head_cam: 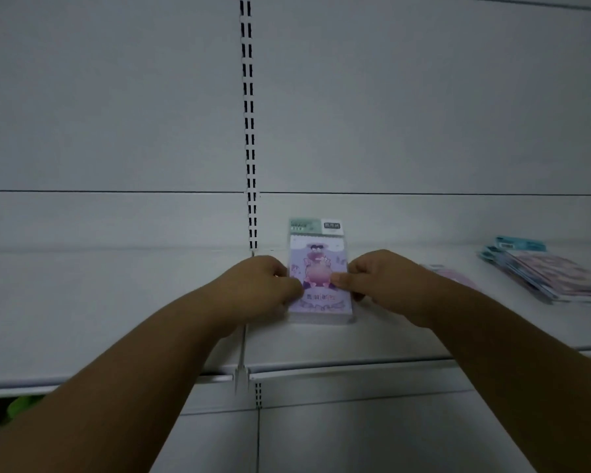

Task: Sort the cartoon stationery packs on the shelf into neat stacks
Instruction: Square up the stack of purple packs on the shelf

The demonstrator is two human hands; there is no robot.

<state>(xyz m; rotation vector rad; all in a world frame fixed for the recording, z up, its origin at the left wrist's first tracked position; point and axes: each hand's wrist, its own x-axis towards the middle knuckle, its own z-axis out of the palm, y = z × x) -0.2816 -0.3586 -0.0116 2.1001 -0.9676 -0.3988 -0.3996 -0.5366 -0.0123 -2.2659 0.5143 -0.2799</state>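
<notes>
1. One purple cartoon pack stack (319, 278), mid-shelf (116, 302): I see my left hand (265, 285) and right hand (379, 279) pinching its sides, fingers (338, 278) curled.
2. One blue-edged pack stack (546, 273), far right, apart.

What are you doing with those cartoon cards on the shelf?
A person is tidying stationery packs on a white shelf. Both hands hold the purple stack from either side: the left hand on its left edge, the right hand on its right edge, squaring it up. Another, messier pile with blue tops lies further right, and a pink pack peeks out behind the right hand.
</notes>
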